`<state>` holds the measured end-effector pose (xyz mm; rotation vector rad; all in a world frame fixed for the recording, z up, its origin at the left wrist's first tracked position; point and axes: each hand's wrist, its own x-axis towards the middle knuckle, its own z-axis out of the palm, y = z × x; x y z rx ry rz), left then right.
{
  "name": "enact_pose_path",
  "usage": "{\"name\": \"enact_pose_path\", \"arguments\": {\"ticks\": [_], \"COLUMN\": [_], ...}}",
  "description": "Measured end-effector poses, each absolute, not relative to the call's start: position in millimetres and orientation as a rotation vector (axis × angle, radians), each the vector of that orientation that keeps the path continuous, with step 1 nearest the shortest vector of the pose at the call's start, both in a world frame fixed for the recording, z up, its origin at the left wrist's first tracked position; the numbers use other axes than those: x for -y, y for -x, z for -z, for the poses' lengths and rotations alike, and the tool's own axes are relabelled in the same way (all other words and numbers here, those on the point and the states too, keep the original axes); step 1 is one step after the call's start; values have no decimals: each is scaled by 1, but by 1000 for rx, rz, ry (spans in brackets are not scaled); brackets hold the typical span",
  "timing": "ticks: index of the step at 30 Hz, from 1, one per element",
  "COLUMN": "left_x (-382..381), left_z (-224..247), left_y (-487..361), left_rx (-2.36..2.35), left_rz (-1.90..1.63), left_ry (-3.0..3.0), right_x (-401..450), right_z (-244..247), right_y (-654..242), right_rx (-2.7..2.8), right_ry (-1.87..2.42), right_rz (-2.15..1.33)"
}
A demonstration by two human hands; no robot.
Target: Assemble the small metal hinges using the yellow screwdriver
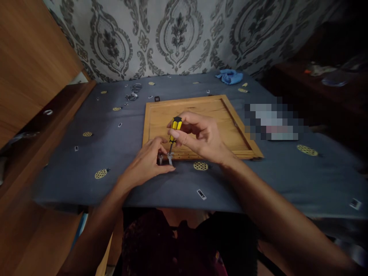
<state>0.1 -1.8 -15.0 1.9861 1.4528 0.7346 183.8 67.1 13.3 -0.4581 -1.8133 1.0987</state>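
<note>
A yellow-and-black screwdriver (176,125) is pinched between the thumb and fingers of my right hand (202,134). It stands nearly upright, tip down on a small metal hinge (170,158) at the near edge of a framed wooden cabinet door (201,109). My left hand (146,159) is curled around the hinge from the left, its index finger above and its thumb below. What the screwdriver tip meets, a screw or the bare metal, is too small to tell. The door lies flat on the cloth.
The grey cloth (106,142) with pineapple prints covers the table. Small metal pieces (132,96) lie at the back left, and a blue cloth (230,76) at the back right. A pixelated item (273,120) is beside the door. Wooden furniture (37,57) borders the left side.
</note>
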Motion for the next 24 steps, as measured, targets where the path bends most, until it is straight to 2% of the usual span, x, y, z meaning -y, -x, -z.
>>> {"name": "enact_pose_path", "arguments": {"ticks": [7,24], "left_x": [2,3], "left_z": [15,17], "left_y": [0,0], "left_rx": [-1445,-1451], "left_rz": [-747,-744], "left_ry": [-1978,-1980], "right_x": [-70,-62], "right_z": [-12,-11], "right_y": [-184,-180], "right_rx": [1788,1589], "right_ry": [433,554], "right_rz": [-1178,-743]}}
